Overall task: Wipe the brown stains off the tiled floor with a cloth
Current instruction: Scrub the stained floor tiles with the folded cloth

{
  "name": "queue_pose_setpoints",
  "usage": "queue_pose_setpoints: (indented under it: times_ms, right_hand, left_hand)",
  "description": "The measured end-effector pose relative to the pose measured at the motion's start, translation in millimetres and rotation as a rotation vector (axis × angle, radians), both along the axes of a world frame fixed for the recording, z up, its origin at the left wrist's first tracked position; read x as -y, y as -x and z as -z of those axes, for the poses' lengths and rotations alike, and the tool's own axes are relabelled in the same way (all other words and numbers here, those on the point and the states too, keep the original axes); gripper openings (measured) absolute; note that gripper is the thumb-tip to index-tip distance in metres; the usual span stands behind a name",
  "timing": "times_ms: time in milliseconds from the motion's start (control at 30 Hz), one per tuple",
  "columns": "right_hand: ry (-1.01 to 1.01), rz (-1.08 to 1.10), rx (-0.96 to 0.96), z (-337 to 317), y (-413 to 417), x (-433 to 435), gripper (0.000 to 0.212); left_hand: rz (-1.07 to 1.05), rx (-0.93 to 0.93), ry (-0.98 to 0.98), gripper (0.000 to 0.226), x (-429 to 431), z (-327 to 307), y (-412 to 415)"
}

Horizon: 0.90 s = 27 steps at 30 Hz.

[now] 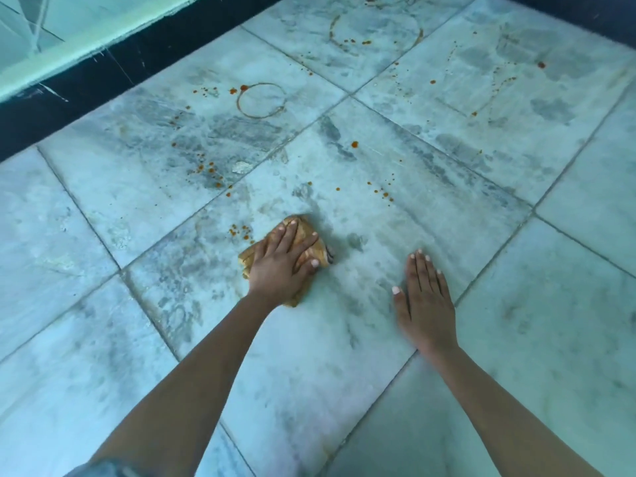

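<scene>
A crumpled tan cloth lies on the pale marble tiled floor, and my left hand presses flat on top of it with fingers spread. My right hand rests palm down on the bare tile to the right, holding nothing. Small brown spots sit just left of the cloth. More drops lie beyond it. A brown ring stain marks a farther tile, and a larger ring lies near the top.
A dark skirting strip and a pale wall run along the upper left. Scattered brown dots and a single drop mark other tiles. Grout lines cross the floor diagonally.
</scene>
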State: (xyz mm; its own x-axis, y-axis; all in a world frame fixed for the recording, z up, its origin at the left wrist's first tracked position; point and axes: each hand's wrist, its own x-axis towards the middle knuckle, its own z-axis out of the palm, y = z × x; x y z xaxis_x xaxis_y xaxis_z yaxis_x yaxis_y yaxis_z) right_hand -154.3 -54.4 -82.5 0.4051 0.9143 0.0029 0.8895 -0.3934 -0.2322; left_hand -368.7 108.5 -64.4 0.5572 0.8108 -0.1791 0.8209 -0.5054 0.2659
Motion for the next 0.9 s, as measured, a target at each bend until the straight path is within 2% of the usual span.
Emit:
queue_pose_setpoints:
  times_ms: [67,133,200,267,400,533,600,667,800,867,900]
  right_hand:
    - [-0.035,-0.046,-0.006,-5,15,-14,0.062]
    - [-0.069,-0.082,-0.016,-9,27,-26,0.062]
    - [-0.105,-0.116,-0.012,-12,36,-40,0.065]
    - [-0.115,-0.149,-0.006,-10,40,-51,0.068]
    - [-0.071,-0.261,-0.008,-1,48,-67,0.069]
    - [-0.038,-0.284,0.007,7,59,-77,0.067]
    - [-0.032,-0.276,0.015,12,59,-79,0.067]
    - [-0.041,-0.275,0.023,14,58,-80,0.067]
    - [-0.048,-0.270,0.029,12,59,-80,0.067]
    - [-0.035,-0.269,0.030,12,59,-80,0.065]
    - [-0.032,-0.263,0.029,11,59,-79,0.065]
  left_hand:
    - [0.001,-0.019,0.003,0.064,-4,-4,-25]
    - [0.114,0.005,-0.012,0.063,14,-3,-29]
    - [0.222,0.033,-0.068,0.060,43,1,1]
    - [0.206,0.061,-0.096,0.056,56,10,45]
    - [-0.145,0.063,-0.115,0.061,27,14,92]
    - [-0.550,0.142,-0.008,0.054,-32,3,63]
    - [-0.614,0.174,0.047,0.048,-57,1,43]
    - [-0.515,0.125,0.056,0.048,-66,1,25]
    - [-0.099,0.002,-0.051,0.061,-18,4,28]
    - [-0.030,0.034,-0.079,0.061,5,10,58]
    - [-0.060,0.041,-0.093,0.060,6,11,73]
